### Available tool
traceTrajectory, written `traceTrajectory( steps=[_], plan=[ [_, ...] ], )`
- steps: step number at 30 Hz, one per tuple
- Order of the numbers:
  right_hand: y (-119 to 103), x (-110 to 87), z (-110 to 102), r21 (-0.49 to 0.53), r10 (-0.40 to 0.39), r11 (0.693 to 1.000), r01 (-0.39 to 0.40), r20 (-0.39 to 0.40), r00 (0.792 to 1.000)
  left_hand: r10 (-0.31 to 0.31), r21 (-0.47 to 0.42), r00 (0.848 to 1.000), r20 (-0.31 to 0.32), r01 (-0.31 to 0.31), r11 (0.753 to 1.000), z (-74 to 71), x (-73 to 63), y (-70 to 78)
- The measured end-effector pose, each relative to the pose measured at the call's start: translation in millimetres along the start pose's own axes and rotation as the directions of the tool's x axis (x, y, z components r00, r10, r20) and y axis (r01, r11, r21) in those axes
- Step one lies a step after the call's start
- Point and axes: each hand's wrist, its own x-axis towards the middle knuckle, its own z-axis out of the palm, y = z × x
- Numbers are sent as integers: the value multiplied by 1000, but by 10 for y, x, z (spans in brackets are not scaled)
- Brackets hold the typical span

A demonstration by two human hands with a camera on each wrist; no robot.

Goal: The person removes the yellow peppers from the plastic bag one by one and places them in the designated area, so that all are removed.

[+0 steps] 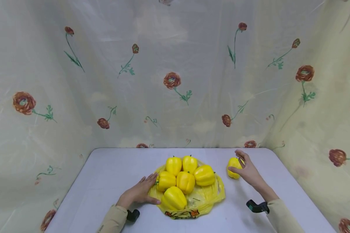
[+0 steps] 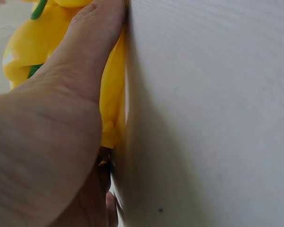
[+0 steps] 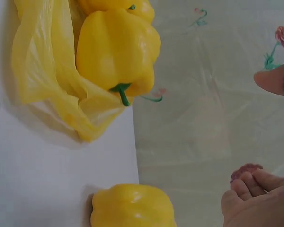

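Note:
Several yellow bell peppers (image 1: 185, 182) sit together on a spread yellow plastic bag (image 1: 204, 195) in the head view. My left hand (image 1: 138, 193) lies at the bag's left side, fingers extended along its edge and the leftmost pepper. In the left wrist view, the left thumb (image 2: 87, 56) runs along the yellow bag, low to the table. One lone bell pepper (image 1: 232, 162) stands on the table to the right of the bag. My right hand (image 1: 250, 173) hovers by it, thumb and fingers spread. The right wrist view shows that pepper (image 3: 132, 208) apart from the right hand (image 3: 255, 201).
The white table (image 1: 110, 168) ends at a back edge against a hanging floral sheet (image 1: 151, 106), which also closes off both sides. Dark devices are strapped to the left wrist (image 1: 132, 215) and the right wrist (image 1: 256, 206).

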Motion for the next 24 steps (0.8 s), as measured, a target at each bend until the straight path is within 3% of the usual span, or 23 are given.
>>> traceTrajectory(
  steps=[14,24],
  plan=[
    [-119,-83,322,7,-95,995,95,119,988,3,-6,1000,6,-3,1000,20,7,-3],
    [-196,-176,612,90,-192,980,176,234,953,32,4,999,-14,-32,999,6,-26,-8]
  ],
)
